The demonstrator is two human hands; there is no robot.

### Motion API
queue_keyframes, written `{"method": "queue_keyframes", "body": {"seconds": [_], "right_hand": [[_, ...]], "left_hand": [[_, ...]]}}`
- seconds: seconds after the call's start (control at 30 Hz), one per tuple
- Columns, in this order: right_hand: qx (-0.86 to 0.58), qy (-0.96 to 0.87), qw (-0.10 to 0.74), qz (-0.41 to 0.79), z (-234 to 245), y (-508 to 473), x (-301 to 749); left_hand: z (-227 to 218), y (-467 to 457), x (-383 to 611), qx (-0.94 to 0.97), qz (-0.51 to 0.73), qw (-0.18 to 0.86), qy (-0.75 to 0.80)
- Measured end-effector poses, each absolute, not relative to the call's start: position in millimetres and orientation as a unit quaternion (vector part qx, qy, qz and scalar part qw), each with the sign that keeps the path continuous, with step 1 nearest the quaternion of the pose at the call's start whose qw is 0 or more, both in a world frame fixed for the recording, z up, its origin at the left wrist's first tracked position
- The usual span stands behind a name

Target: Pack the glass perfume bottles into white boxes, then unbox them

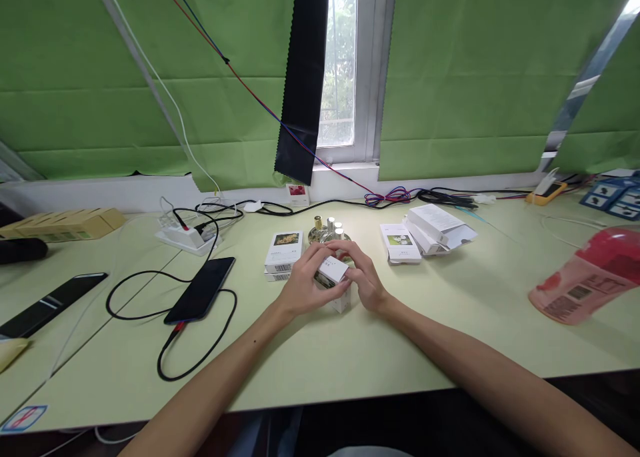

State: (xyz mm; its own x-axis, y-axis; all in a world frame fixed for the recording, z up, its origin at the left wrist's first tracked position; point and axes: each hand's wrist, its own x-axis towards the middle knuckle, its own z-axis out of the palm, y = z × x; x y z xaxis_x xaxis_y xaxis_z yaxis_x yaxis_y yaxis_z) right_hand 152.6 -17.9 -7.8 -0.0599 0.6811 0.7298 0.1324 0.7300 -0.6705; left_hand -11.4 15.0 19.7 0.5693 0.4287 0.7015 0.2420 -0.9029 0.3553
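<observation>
- Both forearms run up from the bottom edge and meet mid-frame, over the pale green table.
- Left hand and right hand pinch a small white box, fingers wrapped narrowly round it to steady its raised flap.
- It looks like a plain carton, possibly half open.
- Just behind stand gold-capped bottles; a charging phone lies to the left.

both hands, left hand and right hand, hold a small white box on the table.
</observation>
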Motion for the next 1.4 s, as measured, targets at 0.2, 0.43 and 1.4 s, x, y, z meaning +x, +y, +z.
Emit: {"method": "queue_keyframes", "body": {"seconds": [0.2, 0.43, 1.4], "right_hand": [[-0.296, -0.695, 0.63, 0.179, -6.3, -20.0, 151.5], [-0.288, -0.695, 0.647, 0.128, -7.0, -20.8, 150.1], [-0.335, -0.656, 0.665, 0.124, -2.9, -24.0, 146.3]], "left_hand": [[21.4, 13.8, -11.0, 0.879, 0.417, 0.12, 0.197], [16.9, 14.5, -11.9, 0.864, 0.426, 0.147, 0.226], [13.5, 16.4, -14.3, 0.86, 0.421, 0.159, 0.239]]}}
